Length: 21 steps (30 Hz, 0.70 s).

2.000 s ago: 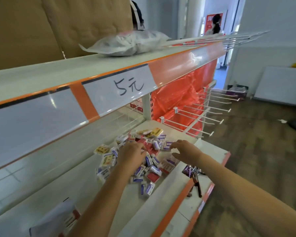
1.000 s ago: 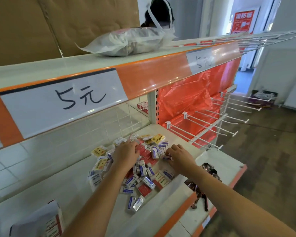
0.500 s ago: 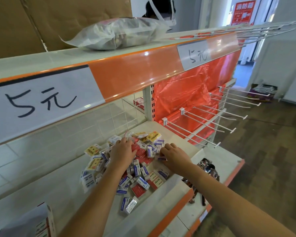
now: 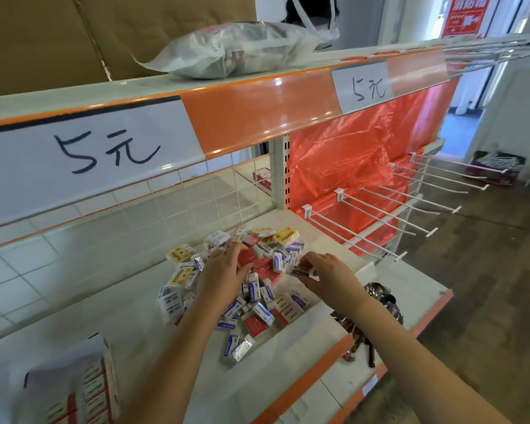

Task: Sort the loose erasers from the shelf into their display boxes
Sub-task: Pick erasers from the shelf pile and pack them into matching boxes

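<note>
A heap of loose erasers (image 4: pixel 259 296) in blue-white, yellow and red wrappers lies on the white shelf (image 4: pixel 129 304). My left hand (image 4: pixel 222 270) rests palm down on the heap, fingers spread over a red packet (image 4: pixel 251 260). My right hand (image 4: pixel 329 275) is at the heap's right side and pinches a blue-white eraser (image 4: pixel 302 272) between thumb and fingers. A display box (image 4: pixel 74 387) with rows of erasers stands at the shelf's near left corner, partly out of frame.
An upper shelf with price labels (image 4: pixel 83 154) overhangs the work area, a plastic bag (image 4: pixel 227 50) lying on it. White peg hooks (image 4: pixel 380 221) jut out at the right before red plastic sheeting (image 4: pixel 343 160). A bunch of keys (image 4: pixel 377 304) lies on the lower shelf.
The view has shifted right along the shelf. My right hand has lifted a blue-white eraser off the heap's edge. My left hand stays on the pile.
</note>
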Available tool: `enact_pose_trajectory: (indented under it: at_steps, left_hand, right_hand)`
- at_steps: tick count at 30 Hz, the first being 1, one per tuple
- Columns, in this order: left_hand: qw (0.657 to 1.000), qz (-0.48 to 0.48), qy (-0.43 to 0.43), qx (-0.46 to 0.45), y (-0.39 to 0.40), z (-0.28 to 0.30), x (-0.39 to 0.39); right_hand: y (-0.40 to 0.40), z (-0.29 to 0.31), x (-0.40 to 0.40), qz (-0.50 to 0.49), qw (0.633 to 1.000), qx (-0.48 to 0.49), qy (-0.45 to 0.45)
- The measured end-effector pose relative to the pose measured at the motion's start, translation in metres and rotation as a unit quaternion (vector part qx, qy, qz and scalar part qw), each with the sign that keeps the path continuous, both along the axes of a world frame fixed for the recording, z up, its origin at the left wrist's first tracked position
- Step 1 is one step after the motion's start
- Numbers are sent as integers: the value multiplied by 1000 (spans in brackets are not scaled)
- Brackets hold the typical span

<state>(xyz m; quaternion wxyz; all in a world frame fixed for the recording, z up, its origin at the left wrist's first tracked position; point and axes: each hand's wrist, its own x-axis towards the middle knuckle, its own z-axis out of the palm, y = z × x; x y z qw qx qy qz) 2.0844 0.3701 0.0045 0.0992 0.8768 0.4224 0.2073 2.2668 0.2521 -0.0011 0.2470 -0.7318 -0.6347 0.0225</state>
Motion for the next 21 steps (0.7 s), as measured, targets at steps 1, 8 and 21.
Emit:
enact_pose_trajectory:
  at_steps: [1, 8, 21]
  left_hand:
    - [1000, -9, -12, -10, -8, 4, -4]
    - [992, -43, -93, -77, -61, 21, -38]
    - [980, -67, -148, -111, -118, 20, -77]
  right_hand:
    - [-3, 4, -3, 14, 1000, 5, 18]
    - [-26, 22, -30, 84, 986, 68, 128]
    - [-68, 24, -58, 121, 970, 44, 205]
